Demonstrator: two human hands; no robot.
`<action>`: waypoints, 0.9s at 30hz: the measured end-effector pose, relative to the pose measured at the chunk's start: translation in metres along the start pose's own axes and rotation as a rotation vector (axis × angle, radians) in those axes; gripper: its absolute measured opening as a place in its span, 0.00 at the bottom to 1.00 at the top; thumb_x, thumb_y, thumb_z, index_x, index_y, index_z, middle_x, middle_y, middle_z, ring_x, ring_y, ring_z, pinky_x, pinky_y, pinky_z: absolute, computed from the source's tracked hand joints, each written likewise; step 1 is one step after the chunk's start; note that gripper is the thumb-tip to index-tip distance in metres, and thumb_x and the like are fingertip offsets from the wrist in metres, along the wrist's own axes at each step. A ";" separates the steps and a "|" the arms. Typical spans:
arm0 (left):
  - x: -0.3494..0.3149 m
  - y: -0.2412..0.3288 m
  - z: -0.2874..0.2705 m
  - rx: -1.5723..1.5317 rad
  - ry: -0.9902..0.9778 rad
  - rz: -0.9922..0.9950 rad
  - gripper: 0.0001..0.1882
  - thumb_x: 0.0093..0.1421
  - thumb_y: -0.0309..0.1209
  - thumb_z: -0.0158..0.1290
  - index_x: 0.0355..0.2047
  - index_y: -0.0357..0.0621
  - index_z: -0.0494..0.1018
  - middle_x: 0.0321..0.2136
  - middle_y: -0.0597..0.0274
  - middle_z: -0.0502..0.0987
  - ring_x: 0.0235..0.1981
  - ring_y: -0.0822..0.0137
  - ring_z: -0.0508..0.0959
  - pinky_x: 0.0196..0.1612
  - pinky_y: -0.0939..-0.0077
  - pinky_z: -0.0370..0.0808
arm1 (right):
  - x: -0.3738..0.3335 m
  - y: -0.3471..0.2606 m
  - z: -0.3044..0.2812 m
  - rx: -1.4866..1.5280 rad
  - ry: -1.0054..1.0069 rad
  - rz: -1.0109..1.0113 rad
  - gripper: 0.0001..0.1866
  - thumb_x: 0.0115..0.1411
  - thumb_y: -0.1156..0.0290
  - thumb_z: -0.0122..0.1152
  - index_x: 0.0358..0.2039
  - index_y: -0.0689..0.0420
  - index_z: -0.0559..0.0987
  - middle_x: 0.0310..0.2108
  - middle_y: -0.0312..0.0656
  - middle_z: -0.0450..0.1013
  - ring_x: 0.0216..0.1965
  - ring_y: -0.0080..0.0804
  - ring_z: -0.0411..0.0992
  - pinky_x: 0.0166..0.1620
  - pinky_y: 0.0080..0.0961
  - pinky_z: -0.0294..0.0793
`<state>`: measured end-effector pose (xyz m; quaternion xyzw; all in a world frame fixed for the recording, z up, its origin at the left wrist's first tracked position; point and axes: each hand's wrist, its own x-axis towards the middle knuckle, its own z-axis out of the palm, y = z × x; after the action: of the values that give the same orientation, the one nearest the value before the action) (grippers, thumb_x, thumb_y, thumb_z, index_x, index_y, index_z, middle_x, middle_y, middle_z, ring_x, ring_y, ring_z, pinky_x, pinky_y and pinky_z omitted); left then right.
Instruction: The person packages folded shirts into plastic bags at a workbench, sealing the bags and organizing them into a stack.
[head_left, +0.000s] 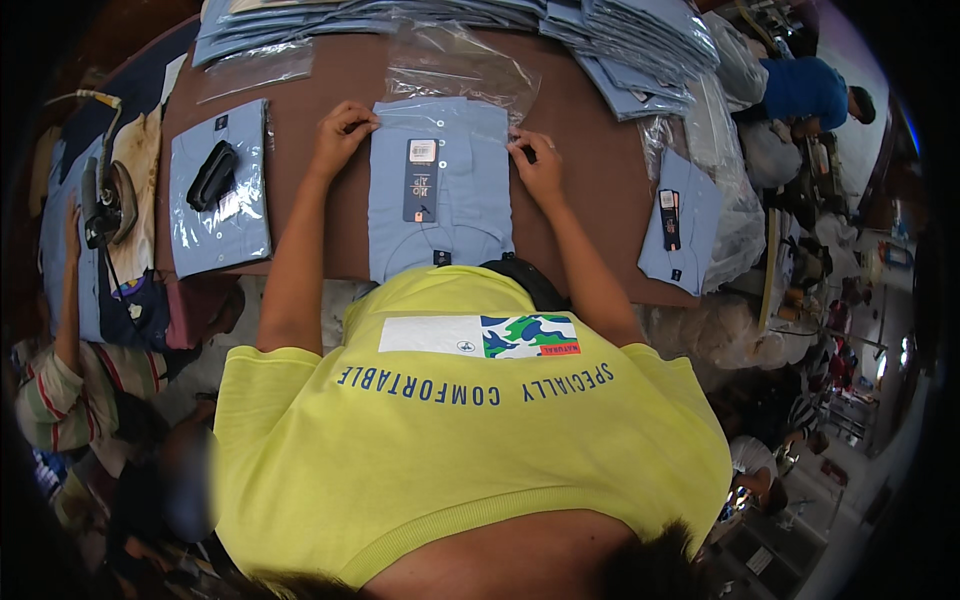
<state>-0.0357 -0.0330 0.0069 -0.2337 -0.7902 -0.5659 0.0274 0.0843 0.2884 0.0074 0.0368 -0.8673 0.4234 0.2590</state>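
Note:
A folded light blue shirt (pixel 465 205) lies on the brown table in front of me, its collar end toward my body. A dark hang tag (pixel 420 185) rests on its front, beside a row of pale buttons. At its far end is a clear plastic bag (pixel 455 65), which seems to overlap the shirt's far edge. My left hand (pixel 343 135) pinches the bag's edge at the shirt's far left corner. On the opposite side, my right hand (pixel 538 160) has thumb and fingertips closed on the bag's right edge. Exactly how far the shirt sits inside the plastic is hard to tell.
Stacks of bagged blue shirts (pixel 640 50) line the far side of the brown table (pixel 590 180). A bagged shirt (pixel 220 235) bearing a black object (pixel 213 175) lies left; another bagged shirt (pixel 690 215) lies right. At far left, a person's hand is near an iron (pixel 122 200).

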 end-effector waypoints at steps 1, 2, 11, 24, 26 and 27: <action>0.000 0.006 0.001 0.023 -0.003 -0.007 0.04 0.51 0.24 0.59 0.29 0.39 0.78 0.30 0.64 0.75 0.34 0.69 0.76 0.39 0.76 0.73 | -0.002 -0.002 -0.003 -0.023 -0.011 -0.013 0.06 0.49 0.76 0.64 0.26 0.60 0.75 0.37 0.41 0.77 0.39 0.39 0.72 0.43 0.31 0.71; 0.000 0.011 -0.001 0.050 -0.003 -0.015 0.04 0.50 0.24 0.59 0.29 0.40 0.78 0.29 0.64 0.75 0.33 0.67 0.76 0.38 0.75 0.73 | -0.004 -0.003 -0.004 -0.041 -0.023 -0.028 0.06 0.49 0.76 0.64 0.26 0.60 0.75 0.37 0.41 0.77 0.39 0.39 0.72 0.42 0.31 0.71; 0.027 -0.011 -0.007 0.631 0.096 0.235 0.06 0.49 0.29 0.59 0.29 0.46 0.78 0.30 0.65 0.73 0.37 0.59 0.70 0.39 0.64 0.68 | 0.010 -0.027 0.002 -0.365 -0.125 -0.224 0.12 0.49 0.69 0.64 0.35 0.57 0.78 0.33 0.36 0.76 0.39 0.36 0.71 0.42 0.32 0.67; -0.036 0.020 -0.012 0.478 -0.071 0.174 0.04 0.49 0.26 0.59 0.27 0.43 0.77 0.28 0.60 0.73 0.35 0.55 0.71 0.37 0.64 0.69 | -0.001 -0.021 -0.005 -0.124 -0.114 -0.113 0.06 0.49 0.74 0.64 0.26 0.56 0.74 0.38 0.35 0.78 0.37 0.35 0.73 0.41 0.32 0.68; -0.043 0.027 -0.011 0.461 -0.004 0.222 0.05 0.48 0.25 0.59 0.28 0.43 0.77 0.30 0.60 0.73 0.35 0.56 0.71 0.38 0.65 0.69 | -0.004 -0.023 -0.010 -0.104 -0.118 -0.087 0.06 0.49 0.73 0.64 0.26 0.56 0.74 0.37 0.36 0.78 0.37 0.35 0.73 0.42 0.31 0.68; -0.047 0.030 -0.010 0.451 0.029 0.245 0.05 0.48 0.24 0.59 0.28 0.43 0.77 0.30 0.60 0.73 0.35 0.57 0.71 0.39 0.65 0.69 | -0.005 -0.024 -0.012 -0.094 -0.113 -0.093 0.06 0.49 0.74 0.64 0.26 0.56 0.74 0.36 0.36 0.78 0.37 0.35 0.73 0.42 0.31 0.69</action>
<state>0.0157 -0.0504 0.0224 -0.3075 -0.8616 -0.3714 0.1587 0.1007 0.2814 0.0278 0.0888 -0.8967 0.3672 0.2308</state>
